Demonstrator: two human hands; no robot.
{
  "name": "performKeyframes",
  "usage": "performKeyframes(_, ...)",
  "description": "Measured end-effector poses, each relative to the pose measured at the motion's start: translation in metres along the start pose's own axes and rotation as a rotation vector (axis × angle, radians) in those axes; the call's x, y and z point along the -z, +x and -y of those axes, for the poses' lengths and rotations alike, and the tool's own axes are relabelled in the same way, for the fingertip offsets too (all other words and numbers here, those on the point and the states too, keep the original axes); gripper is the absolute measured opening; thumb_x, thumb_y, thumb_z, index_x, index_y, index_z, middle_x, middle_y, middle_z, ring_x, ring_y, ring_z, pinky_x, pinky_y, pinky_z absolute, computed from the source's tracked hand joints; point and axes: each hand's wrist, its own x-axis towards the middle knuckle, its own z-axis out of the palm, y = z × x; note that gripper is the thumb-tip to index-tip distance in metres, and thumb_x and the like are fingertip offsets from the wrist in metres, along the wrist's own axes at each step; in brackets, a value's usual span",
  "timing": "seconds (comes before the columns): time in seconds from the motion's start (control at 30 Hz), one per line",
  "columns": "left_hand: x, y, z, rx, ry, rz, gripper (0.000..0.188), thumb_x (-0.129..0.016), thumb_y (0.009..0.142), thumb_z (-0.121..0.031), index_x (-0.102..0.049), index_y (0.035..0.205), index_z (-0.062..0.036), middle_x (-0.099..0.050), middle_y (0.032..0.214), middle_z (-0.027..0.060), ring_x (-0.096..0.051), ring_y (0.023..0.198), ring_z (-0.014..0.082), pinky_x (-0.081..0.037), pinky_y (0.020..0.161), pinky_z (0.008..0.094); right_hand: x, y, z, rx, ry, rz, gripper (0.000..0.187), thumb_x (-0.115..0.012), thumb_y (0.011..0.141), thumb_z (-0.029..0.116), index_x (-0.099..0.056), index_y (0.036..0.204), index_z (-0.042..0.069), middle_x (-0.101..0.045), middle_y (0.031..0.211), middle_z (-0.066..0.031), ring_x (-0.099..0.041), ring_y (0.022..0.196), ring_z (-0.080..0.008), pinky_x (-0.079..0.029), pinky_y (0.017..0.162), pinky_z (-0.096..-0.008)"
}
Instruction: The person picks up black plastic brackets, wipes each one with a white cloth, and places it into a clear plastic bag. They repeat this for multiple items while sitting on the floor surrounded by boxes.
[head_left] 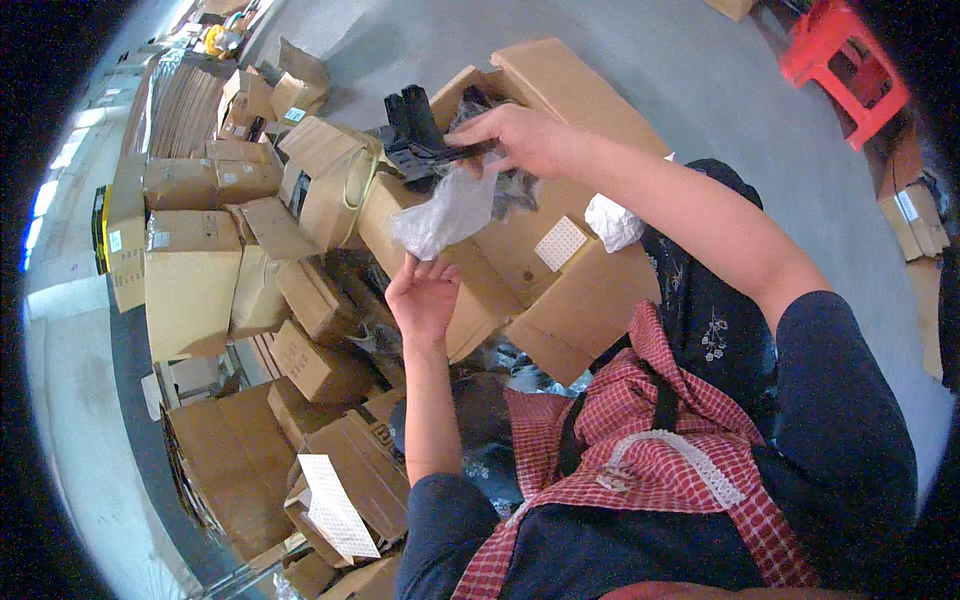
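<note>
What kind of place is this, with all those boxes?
It looks like a packing workshop or storeroom: cardboard boxes are piled on the left, a big open carton is in front of the person, and a thin plastic bag is being handled.

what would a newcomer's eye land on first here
Probably the bright red plastic stool at the upper right, against the grey floor. Next, perhaps, the red checked apron at the lower centre, then the black item in the right hand, with a translucent bag at the fingertips of the left hand.
</note>
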Motion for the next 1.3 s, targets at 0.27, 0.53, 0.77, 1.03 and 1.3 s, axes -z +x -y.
performKeyframes(0.27, 0.025, 0.012, -0.016, -0.232, 1.159, -0.133, 0.025, -0.061, 0.077, -0.007, -0.071, 0.098, 0.0038, -0.069, 0.102, 0.0128, -0.061, 0.099, 0.0194, -0.046, 0.089, 0.0309, 0.01, 0.024, -0.015, 0.288, -0.11, -0.089, 0.029, -0.06, 0.092, 0.024, -0.068, 0.082, -0.003, -0.064, 0.075, -0.0069, -0.057, 0.064, -0.0126, -0.046, 0.06, -0.0271)
performKeyframes(0.53, 0.053, 0.023, -0.051, -0.129, 0.744, -0.198, 0.042, -0.048, 0.098, -0.034, -0.058, 0.122, -0.0017, -0.06, 0.127, 0.0091, -0.054, 0.12, 0.0224, -0.039, 0.102, 0.0393, -0.02, 0.005, 0.012, 0.276, 0.035, 0.413, 0.035, -0.063, 0.087, 0.029, -0.068, 0.096, -0.005, -0.065, 0.081, -0.007, -0.058, 0.069, -0.0154, -0.046, 0.063, -0.0279)
performKeyframes(0.77, 0.032, 0.007, -0.055, -0.626, 0.785, -0.186, 0.029, -0.067, 0.089, -0.023, -0.068, 0.108, -0.0004, -0.069, 0.098, 0.0062, -0.062, 0.085, 0.0126, -0.049, 0.078, 0.027, -0.029, 0.0, 0.009, 0.313, -0.35, 0.08, 0.03, -0.066, 0.086, 0.025, -0.071, 0.096, -0.002, -0.067, 0.082, -0.0037, -0.057, 0.068, -0.0108, -0.047, 0.063, -0.0267)
performKeyframes(1.03, 0.089, 0.041, -0.041, -0.102, 2.613, -0.277, 0.023, -0.058, 0.088, -0.029, -0.069, 0.096, -0.0094, -0.07, 0.088, 0.014, -0.068, 0.084, 0.0305, -0.053, 0.071, 0.0395, 0.025, 0.021, 0.003, 0.406, -0.533, -0.035, 0.029, -0.07, 0.083, 0.023, -0.07, 0.095, -0.004, -0.069, 0.09, -0.0079, -0.062, 0.077, -0.0147, -0.048, 0.065, -0.0287)
performKeyframes(1.3, 0.023, 0.009, -0.051, -0.348, 0.777, -0.29, 0.018, -0.063, 0.093, -0.019, -0.07, 0.093, -0.0015, -0.067, 0.08, -0.0004, -0.06, 0.068, 0.0063, -0.046, 0.06, 0.0223, 0.013, 0.015, -0.015, 0.204, -0.416, 0.103, 0.029, -0.066, 0.084, 0.017, -0.067, 0.102, -0.006, -0.068, 0.089, -0.0076, -0.058, 0.069, -0.0115, -0.045, 0.067, -0.0267)
